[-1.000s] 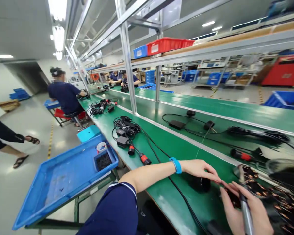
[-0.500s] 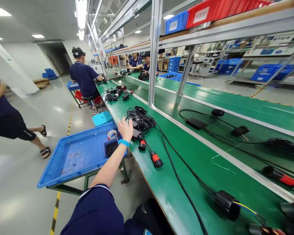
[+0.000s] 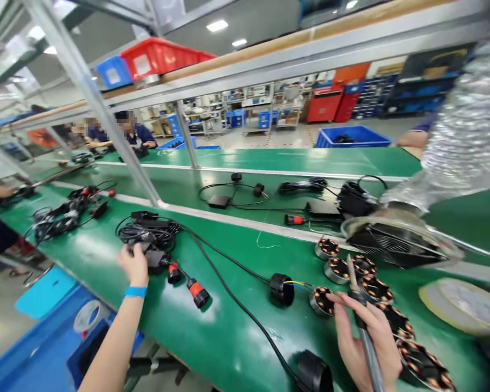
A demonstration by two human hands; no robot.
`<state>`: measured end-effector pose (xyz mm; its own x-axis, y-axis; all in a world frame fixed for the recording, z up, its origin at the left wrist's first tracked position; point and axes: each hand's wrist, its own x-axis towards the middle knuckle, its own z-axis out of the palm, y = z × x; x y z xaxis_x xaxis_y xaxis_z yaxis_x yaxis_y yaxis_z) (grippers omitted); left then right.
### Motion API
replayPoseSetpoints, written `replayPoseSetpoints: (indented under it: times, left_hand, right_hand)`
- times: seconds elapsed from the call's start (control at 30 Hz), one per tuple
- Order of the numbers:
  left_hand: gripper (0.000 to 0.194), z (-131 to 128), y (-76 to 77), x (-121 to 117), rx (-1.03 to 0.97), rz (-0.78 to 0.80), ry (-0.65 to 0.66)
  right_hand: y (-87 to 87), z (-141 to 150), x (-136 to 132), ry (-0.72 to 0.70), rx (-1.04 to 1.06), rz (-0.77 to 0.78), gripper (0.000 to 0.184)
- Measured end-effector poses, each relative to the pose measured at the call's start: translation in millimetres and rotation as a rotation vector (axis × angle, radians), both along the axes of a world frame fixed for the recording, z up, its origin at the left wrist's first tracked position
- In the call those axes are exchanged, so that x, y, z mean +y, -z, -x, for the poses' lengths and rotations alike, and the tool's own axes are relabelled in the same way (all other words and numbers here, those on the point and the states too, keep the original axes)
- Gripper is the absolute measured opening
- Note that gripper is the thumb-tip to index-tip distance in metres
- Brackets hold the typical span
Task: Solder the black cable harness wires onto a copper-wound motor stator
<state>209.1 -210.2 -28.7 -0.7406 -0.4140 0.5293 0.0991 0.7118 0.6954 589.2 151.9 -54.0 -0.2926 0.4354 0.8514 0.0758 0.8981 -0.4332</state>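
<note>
My left hand (image 3: 134,265), with a blue band on the wrist, is closed on the near side of a coiled black cable bundle (image 3: 153,231); its fingertips are partly hidden. Beside it lie connectors with red rings, one a black-and-red connector (image 3: 198,293). A soldering iron (image 3: 365,332) is in my right hand (image 3: 349,345), tip pointing up and away. The index finger and thumb of that hand are at a small motor stator (image 3: 322,301) with copper windings. Coloured wires run from a black cylindrical housing (image 3: 281,289) toward this stator.
Several more stators (image 3: 375,288) stand around the iron. Behind them a fume hood (image 3: 396,239) hangs on a silver duct (image 3: 469,114). A metal post (image 3: 102,109) rises from the green bench (image 3: 237,348). A blue tray (image 3: 28,354) is at lower left; other people sit beyond.
My view has swung right, bringing the stators, the fume hood and my right hand with the iron into sight. My left hand, spread before, has closed on the cable bundle.
</note>
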Motion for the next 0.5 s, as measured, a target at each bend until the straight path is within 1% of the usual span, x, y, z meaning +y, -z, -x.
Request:
replayPoseSetpoints:
  times: [0.03,0.07,0.1,0.13,0.17,0.23,0.27,0.3,0.33,0.37,0.4,0.43,0.5]
  left_hand:
    - [0.046,-1,-9.0,5,0.094,-0.006,-0.011]
    - [0.044,-2,-19.8,14,0.194,-0.015,0.010]
    - [0.039,-4,-32.0,27,0.286,-0.016,0.076]
    - [0.034,-5,-45.0,46,0.356,0.003,0.194]
    - [0.030,-6,-57.8,69,0.379,0.037,0.356]
    - [0.028,-6,-79.2,126,0.290,0.151,0.718]
    - [0.026,-4,-86.0,158,0.204,0.212,0.892]
    - [0.025,-2,-89.6,189,0.099,0.280,1.044]
    - [0.025,3,-89.8,220,-0.008,0.359,1.132]
    - [0.023,8,-86.9,248,-0.120,0.438,1.164]
    - [0.019,15,-81.3,274,-0.178,0.478,1.184]
    - [0.015,22,-74.0,296,-0.218,0.499,1.186]
    - [0.012,38,-56.9,332,-0.269,0.508,1.158]
  right_hand:
    - [-0.5,0,-1,0.000,0.007,-0.009,0.024]
    - [-0.5,-1,0,0.000,0.013,-0.010,0.027]
    - [-0.3,-2,0,-0.004,0.017,-0.005,0.029]
    - [-0.2,-2,1,-0.009,0.020,0.003,0.029]
    - [-0.5,-3,2,-0.013,0.023,0.009,0.029]
    - [-2.9,-3,4,-0.010,0.019,0.014,0.028]
    - [-4.9,-3,4,-0.007,0.014,0.012,0.027]
    - [-7.0,-4,4,-0.001,0.006,0.012,0.025]
    - [-8.8,-5,5,0.007,0.000,0.012,0.022]
    - [-9.7,-6,5,0.017,-0.010,0.017,0.019]
    - [-9.2,-8,6,0.028,-0.019,0.028,0.015]
    - [-6.8,-11,8,0.033,-0.029,0.044,0.014]
    - [3.5,-16,15,0.014,-0.027,0.042,0.015]
